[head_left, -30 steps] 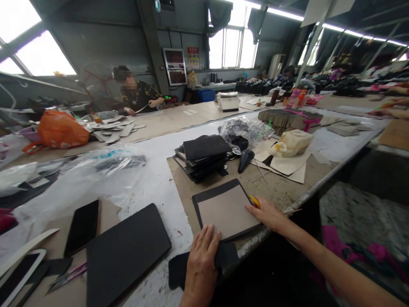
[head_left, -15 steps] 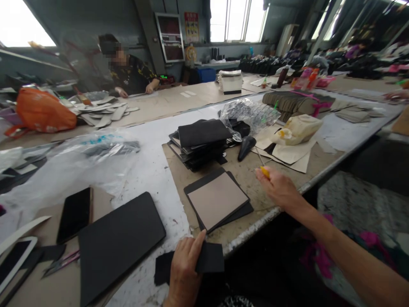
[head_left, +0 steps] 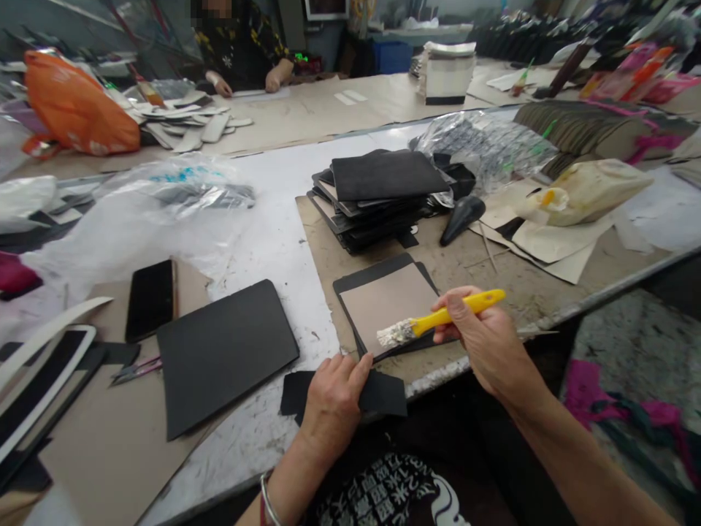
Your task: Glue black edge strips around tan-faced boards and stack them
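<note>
Soft light is spreading over the counter (head_left: 279, 241), glinting off crumpled clear plastic (head_left: 482, 142); deep shadow is filling the space beneath; lens distortion is stretching the edges, smearing the upper-right bottles (head_left: 627, 71).

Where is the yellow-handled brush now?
In the head view, just right of centre, the right hand grips the yellow-handled brush, its bristles over the tan panel.

We have an open lane of white tabletop (head_left: 282, 237) between the large black sheet (head_left: 227, 354) and the stacked black pieces (head_left: 388, 177). Beyond the beige panel (head_left: 386, 298), those pieces block a hand's way, with a dark pointed object (head_left: 463, 219) and a yellowed container (head_left: 599, 191) crowding the right.
</note>
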Available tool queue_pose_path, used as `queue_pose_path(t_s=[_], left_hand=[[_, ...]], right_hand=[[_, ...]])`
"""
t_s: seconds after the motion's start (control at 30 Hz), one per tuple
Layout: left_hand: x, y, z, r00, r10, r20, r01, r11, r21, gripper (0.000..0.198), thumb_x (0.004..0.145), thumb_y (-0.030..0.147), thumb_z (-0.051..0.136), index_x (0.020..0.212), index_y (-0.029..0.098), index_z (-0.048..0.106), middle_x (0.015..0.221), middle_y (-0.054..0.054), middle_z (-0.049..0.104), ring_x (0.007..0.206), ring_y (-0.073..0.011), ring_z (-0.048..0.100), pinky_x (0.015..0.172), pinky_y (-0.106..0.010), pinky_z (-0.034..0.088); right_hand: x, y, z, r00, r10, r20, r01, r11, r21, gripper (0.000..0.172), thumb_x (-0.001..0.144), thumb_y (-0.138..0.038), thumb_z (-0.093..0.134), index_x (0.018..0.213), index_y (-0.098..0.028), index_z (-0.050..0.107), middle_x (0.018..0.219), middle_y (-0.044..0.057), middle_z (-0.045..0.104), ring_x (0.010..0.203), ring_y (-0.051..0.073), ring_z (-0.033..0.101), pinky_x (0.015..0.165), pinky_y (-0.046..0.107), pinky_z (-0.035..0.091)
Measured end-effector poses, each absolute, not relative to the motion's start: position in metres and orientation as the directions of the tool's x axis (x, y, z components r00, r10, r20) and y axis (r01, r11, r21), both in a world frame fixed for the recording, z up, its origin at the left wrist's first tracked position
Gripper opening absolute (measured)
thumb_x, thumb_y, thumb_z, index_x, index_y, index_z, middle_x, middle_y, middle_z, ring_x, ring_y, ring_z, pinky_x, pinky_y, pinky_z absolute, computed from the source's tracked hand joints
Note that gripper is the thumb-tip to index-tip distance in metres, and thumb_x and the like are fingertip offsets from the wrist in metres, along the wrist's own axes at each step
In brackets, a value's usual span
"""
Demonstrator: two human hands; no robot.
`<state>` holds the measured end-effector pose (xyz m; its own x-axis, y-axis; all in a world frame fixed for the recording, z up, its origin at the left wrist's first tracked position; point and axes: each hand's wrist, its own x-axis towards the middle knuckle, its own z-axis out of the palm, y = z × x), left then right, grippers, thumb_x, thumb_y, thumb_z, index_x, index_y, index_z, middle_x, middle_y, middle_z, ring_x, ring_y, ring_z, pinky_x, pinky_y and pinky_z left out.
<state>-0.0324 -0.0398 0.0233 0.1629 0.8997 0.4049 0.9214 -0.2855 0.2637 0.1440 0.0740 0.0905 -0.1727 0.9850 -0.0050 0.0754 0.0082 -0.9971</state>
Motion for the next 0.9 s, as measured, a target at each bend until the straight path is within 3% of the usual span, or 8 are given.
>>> queue_pose_path(t_s=[0.17,0.43,0.63,0.9], left_hand=[[-0.032,-0.039,0.018,0.157,0.888,0.431,0.918,-0.292,0.267,0.029,0.081,0.006,0.042,0.106,0.008,0.056,0.070,-0.006,0.056,0.064,-0.0212,0.049,0.054,-0.033,0.043],[-0.031,-0.038,0.017,0.147,0.882,0.447,0.910,-0.298,0.288,0.027,0.085,0.008,0.038,0.105,0.008,0.056,0.072,-0.007,0.056,0.065,-0.0213,0.048,0.055,-0.034,0.041],[-0.032,-0.038,0.014,0.165,0.869,0.467,0.909,-0.318,0.269,0.028,0.086,0.008,0.036,0.106,0.008,0.055,0.071,-0.007,0.055,0.065,-0.0206,0.048,0.056,-0.032,0.040],[-0.033,-0.038,0.014,0.178,0.858,0.482,0.904,-0.336,0.264,0.029,0.082,0.003,0.038,0.106,0.007,0.054,0.073,-0.008,0.056,0.065,-0.0211,0.048,0.056,-0.034,0.043]], right_hand=[[0.134,0.070,0.076,-0.201,0.977,-0.075,0.095,-0.056,-0.994,0.035,0.077,-0.050,0.059,0.080,-0.016,0.052,0.073,0.000,0.060,0.047,0.008,0.055,0.046,0.022,0.050],[0.146,0.076,0.089,-0.088,0.994,0.064,0.355,0.091,-0.930,0.031,0.081,-0.049,0.055,0.078,-0.018,0.054,0.070,0.001,0.060,0.048,0.010,0.056,0.047,0.022,0.046],[0.136,0.066,0.085,-0.151,0.987,0.055,0.315,0.101,-0.944,0.030,0.083,-0.047,0.051,0.078,-0.017,0.053,0.069,0.001,0.060,0.049,0.010,0.056,0.049,0.023,0.048],[0.180,0.090,0.083,0.052,0.978,0.201,0.586,0.133,-0.799,0.030,0.082,-0.050,0.051,0.078,-0.020,0.054,0.061,0.002,0.060,0.047,0.016,0.057,0.048,0.028,0.046]])
